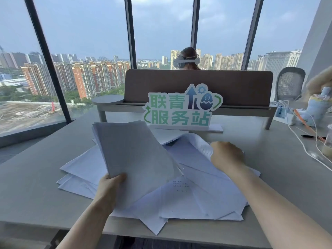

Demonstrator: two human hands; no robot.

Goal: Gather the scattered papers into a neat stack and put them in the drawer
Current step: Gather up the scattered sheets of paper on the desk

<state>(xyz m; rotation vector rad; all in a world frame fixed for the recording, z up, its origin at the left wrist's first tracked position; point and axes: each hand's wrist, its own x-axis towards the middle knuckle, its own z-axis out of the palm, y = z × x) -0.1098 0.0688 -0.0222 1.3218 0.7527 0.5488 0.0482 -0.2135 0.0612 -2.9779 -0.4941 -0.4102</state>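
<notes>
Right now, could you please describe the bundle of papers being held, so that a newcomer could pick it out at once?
Start at the green-lettered sign standing mid-desk; loose sheets lie scattered before it. The held bundle rises over their left side, pinched at its near edge by the left hand. Unlike the flat sheets, it is lifted and tilted.

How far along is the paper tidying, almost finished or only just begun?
Early days. Done so far: a small bundle of sheets is gathered and lifted in the left hand. In hand: the right hand is reaching into the pile, its grip on a curled sheet. Left: many loose papers lie fanned across the desk, some over its front edge. No drawer is in view, so nothing is stowed.
</notes>
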